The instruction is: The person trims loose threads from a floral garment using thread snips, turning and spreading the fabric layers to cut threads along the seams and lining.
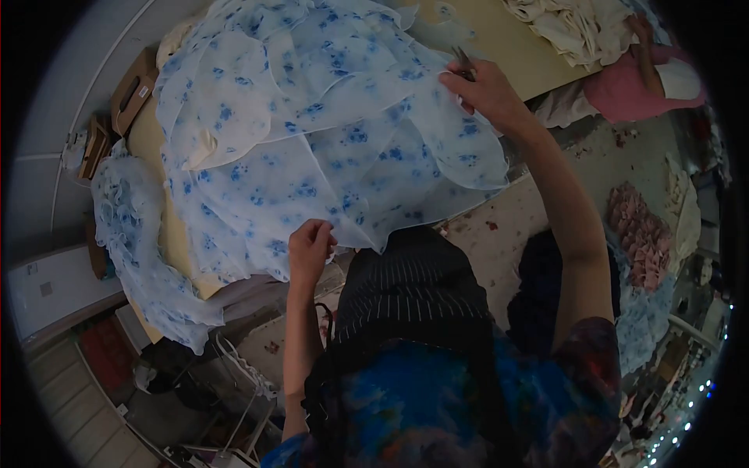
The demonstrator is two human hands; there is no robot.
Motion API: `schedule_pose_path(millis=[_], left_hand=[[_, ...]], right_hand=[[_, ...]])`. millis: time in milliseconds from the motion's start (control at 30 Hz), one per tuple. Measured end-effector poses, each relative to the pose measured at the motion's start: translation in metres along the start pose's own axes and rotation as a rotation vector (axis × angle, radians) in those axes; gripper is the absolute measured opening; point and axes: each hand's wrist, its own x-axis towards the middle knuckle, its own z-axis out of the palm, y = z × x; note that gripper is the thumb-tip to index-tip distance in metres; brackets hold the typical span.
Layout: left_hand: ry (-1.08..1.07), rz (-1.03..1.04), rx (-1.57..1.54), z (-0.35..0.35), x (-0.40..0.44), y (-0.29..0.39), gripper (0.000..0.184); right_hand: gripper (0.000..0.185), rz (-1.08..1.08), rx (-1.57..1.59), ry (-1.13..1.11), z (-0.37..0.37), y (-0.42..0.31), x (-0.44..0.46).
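A wide heap of sheer white fabric with blue flowers [312, 117] covers most of the table [484, 23]. At its right part, my right hand [484, 90] is closed round small metal snips [463, 61], with its fingertips at the fabric's edge. My left hand [312, 242] is closed at the fabric's lower edge, near my lap, its fingertips pinched on the cloth. The fabric lies in loose layers between the two hands.
Another person in pink [628, 90] is at the upper right, beside cream fabric [573, 31]. More ruffled blue-white fabric [129, 218] hangs at the left. A cardboard box [134, 90] stands behind. Pink ruffles [640, 238] lie at the right.
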Motion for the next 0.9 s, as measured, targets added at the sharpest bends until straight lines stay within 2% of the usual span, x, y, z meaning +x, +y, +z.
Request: schedule_pose_path(millis=[33, 100, 167, 200, 267, 333, 433, 500, 567, 633, 733, 800, 867, 900], left_hand=[[0.021, 0.168, 0.132, 0.018, 0.0, 0.019, 0.014], [0.073, 0.723, 0.323, 0.055, -0.008, 0.069, 0.01], [-0.042, 1.087, 0.399, 0.087, -0.017, 0.107, 0.015], [-0.136, 1.127, 0.479, 0.098, -0.02, 0.126, 0.018], [-0.207, 1.104, 0.635, 0.117, -0.01, 0.134, 0.021], [-0.157, 0.982, 0.781, 0.134, 0.014, 0.112, 0.02], [-0.3, 0.826, 0.511, 0.121, 0.032, 0.101, 0.017], [-0.249, 0.684, 0.385, 0.105, 0.025, 0.11, 0.014], [-0.206, 0.55, 0.289, 0.091, 0.019, 0.118, 0.012], [-0.191, 0.424, 0.218, 0.082, 0.016, 0.12, 0.012], [-0.211, 0.285, -0.009, 0.074, 0.013, 0.114, 0.013], [-0.173, 0.264, -0.066, 0.069, 0.008, 0.116, 0.014], [-0.135, 0.243, -0.139, 0.064, 0.007, 0.115, 0.014], [-0.115, 0.23, -0.186, 0.062, 0.006, 0.114, 0.014]], right_hand=[[0.026, 0.011, 0.058, -0.068, 0.007, -0.01, -0.001], [0.025, 0.03, 0.176, -0.213, 0.024, -0.025, -0.001], [0.023, 0.074, 0.235, -0.315, 0.046, -0.029, 0.003], [0.023, 0.095, 0.266, -0.368, 0.056, -0.03, 0.005], [0.025, 0.122, 0.267, -0.449, 0.076, -0.037, 0.004], [0.029, 0.094, 0.334, -0.517, 0.088, -0.033, 0.002], [0.03, -0.012, 0.331, -0.269, 0.079, -0.034, -0.017], [0.031, -0.064, 0.271, -0.086, 0.058, -0.024, -0.038], [0.031, 0.027, 0.307, -0.02, 0.045, 0.006, -0.062], [0.036, 0.166, 0.329, -0.136, 0.034, 0.018, -0.093], [0.043, 0.174, 0.274, -0.164, 0.047, 0.038, -0.132], [0.048, 0.164, 0.125, -0.124, 0.057, 0.047, -0.149], [0.046, 0.098, 0.004, -0.009, 0.069, 0.053, -0.161], [0.043, 0.102, 0.05, -0.067, 0.073, 0.054, -0.164]])
